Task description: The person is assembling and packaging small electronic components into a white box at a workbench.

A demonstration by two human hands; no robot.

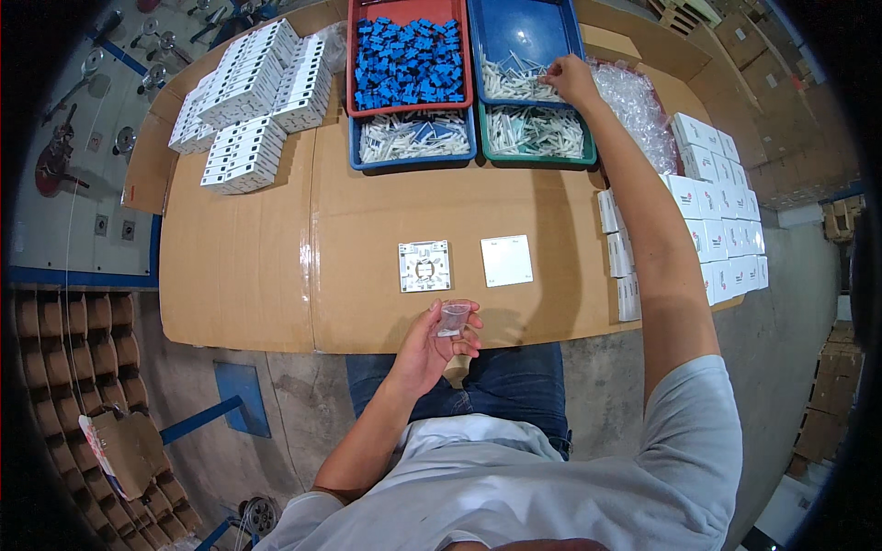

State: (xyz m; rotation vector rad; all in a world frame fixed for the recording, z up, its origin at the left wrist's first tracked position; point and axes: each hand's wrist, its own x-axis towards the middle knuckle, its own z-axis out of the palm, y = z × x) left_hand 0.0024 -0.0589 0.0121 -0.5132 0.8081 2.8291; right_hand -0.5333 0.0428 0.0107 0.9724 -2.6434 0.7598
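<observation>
My left hand (424, 351) is closed round a small clear plastic bag (453, 318) at the table's front edge; something small and white shows at its lower end. Far forward, my right hand (573, 81) has its fingertips down among thin white plastic pieces (514, 81) in the upper blue tray (519, 32). Whether it grips one is too small to make out. Between the hands lie a square white frame-like plate (424, 267) with a round opening in its middle and a plain white square cover (506, 261), side by side and apart.
A red tray (353, 55) of blue pieces (409, 62) sits on a blue tray (413, 165) of white pieces. A green tray (542, 163) stands beside it. White plates (248, 87) are stacked at left, white boxes (721, 220) at right, near clear bags (634, 106).
</observation>
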